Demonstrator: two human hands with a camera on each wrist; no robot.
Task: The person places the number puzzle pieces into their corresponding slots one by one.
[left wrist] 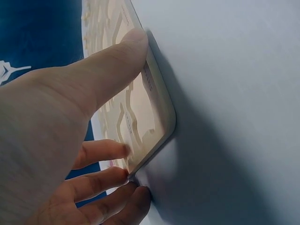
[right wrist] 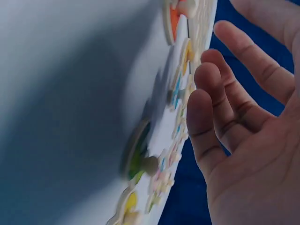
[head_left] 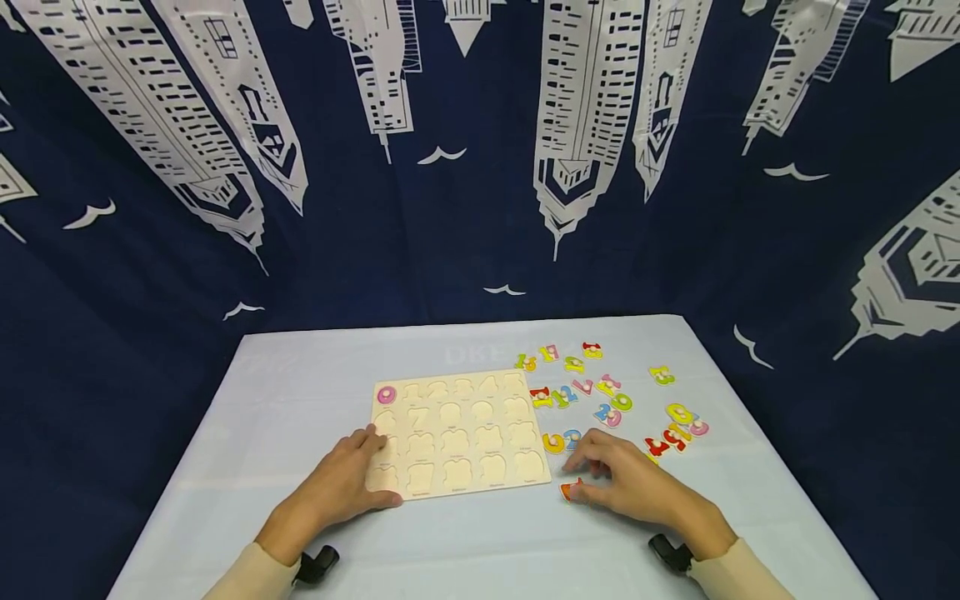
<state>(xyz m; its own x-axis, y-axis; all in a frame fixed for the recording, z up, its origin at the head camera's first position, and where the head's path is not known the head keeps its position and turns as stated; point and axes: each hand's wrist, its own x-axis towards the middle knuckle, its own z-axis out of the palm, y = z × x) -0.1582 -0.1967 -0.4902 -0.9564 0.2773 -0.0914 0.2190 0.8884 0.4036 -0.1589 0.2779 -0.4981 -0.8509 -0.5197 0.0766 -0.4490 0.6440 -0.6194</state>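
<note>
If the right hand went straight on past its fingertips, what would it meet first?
The right hand would probably meet the right edge of the wooden board; the orange piece lies right by the thumb. Fingertip height is unclear, though.

Looks like smooth, matt, bare wood in the board [head_left: 435,417] under the left fingers [left wrist: 103,182]. Shows pale wood round the edge of the orange piece [right wrist: 174,23] near the right fingers [right wrist: 200,117], with a smooth coloured face and a rounded wooden knob [right wrist: 188,8]. Spreads as matt, smooth white cloth over the counter [head_left: 247,433] below the fingers; hangs as matt, printed cloth in the backdrop [head_left: 450,233] beyond them.
</note>
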